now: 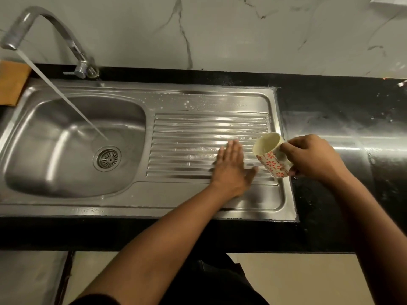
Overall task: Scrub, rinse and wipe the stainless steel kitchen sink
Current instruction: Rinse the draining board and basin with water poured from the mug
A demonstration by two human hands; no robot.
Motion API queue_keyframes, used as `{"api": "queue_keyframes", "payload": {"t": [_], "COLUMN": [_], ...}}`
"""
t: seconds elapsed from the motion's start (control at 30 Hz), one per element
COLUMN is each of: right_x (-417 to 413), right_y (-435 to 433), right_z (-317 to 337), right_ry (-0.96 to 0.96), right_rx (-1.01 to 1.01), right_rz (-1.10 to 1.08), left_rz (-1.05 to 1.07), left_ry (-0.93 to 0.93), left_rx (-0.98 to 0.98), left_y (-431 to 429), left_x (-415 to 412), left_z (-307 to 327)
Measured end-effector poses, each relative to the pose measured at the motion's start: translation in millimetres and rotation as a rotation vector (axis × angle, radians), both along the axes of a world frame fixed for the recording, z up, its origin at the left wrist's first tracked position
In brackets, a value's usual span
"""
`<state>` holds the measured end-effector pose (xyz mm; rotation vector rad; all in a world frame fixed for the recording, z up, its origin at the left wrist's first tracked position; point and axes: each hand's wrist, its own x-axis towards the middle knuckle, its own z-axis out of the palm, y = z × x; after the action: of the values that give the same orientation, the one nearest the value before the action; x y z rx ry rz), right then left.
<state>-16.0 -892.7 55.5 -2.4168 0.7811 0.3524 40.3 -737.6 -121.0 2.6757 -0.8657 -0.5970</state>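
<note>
The stainless steel sink (72, 195) has a bowl on the left and a ribbed drainboard (193, 128) on the right, wet with droplets. Water streams from the curved tap (44, 18) into the bowl near the drain (108, 158). My left hand (232, 167) lies flat, fingers together, on the drainboard's ridges. My right hand (312, 158) grips a cream mug (272, 155) with a red flower pattern, tilted with its mouth toward the left, over the drainboard's right edge.
An orange cloth (12, 82) lies on the counter at the far left behind the bowl. Black countertop (341, 128) stretches to the right, wet and shiny. A marble-patterned wall (220, 29) rises behind.
</note>
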Motion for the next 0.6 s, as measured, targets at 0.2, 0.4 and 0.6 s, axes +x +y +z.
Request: {"api": "queue_keyframes", "payload": {"t": [0.2,0.4,0.6], "right_x": [-2.2,1.8,1.3], "right_y": [-12.5,-12.2,-9.3], "right_z": [2.7,-4.7,-5.0], "right_ry": [-0.007,-0.008,-0.018], "right_rx": [-0.041,-0.012,0.031], "right_rz": [-0.037,-0.043,-0.040], "left_rz": [-0.100,0.169,0.279], "left_ry": [-0.053,-0.156,-0.145], "left_rx": [0.001,0.118,0.234], "left_y": [-0.9,127.7,158.5], "left_x": [1.4,31.3,44.9], "left_z": [7.1,-9.3,-3.3]}}
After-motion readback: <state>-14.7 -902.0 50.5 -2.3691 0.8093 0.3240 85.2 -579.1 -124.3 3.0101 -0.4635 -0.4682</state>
